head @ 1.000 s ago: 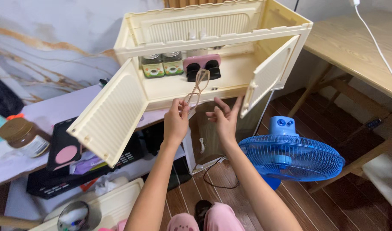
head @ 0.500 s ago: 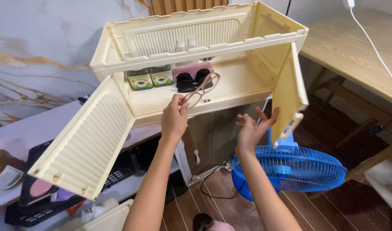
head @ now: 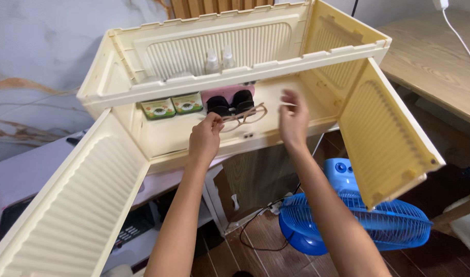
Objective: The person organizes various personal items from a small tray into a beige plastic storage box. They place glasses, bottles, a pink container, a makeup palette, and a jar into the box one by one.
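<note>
While both cabinet doors stand swung wide, a pair of light-framed eyeglasses [head: 243, 117] is pinched at one end by the left hand [head: 204, 139], whose fingers are closed on the frame. The glasses are held low over the floor of the cream plastic storage cabinet [head: 219, 46], just in front of a pink case [head: 229, 93] in which a pair of black sunglasses [head: 230, 103] is seen. The right hand [head: 293, 121] is raised to the right of the glasses, fingers spread loose and nothing gripped; whether it touches the cabinet floor cannot be told. To the left of the pink case, two small jars with green labels [head: 171, 106] are set side by side. Farther back, two clear spray bottles [head: 219, 60] are seen against the ribbed rear wall. The left door [head: 71, 215] is spread toward the near left, the right door [head: 386, 138] toward the near right. Below the right door, a blue electric fan [head: 348, 225] is seen on the dark wooden floor, and a pale wooden tabletop [head: 440, 66] lies at the far right.
</note>
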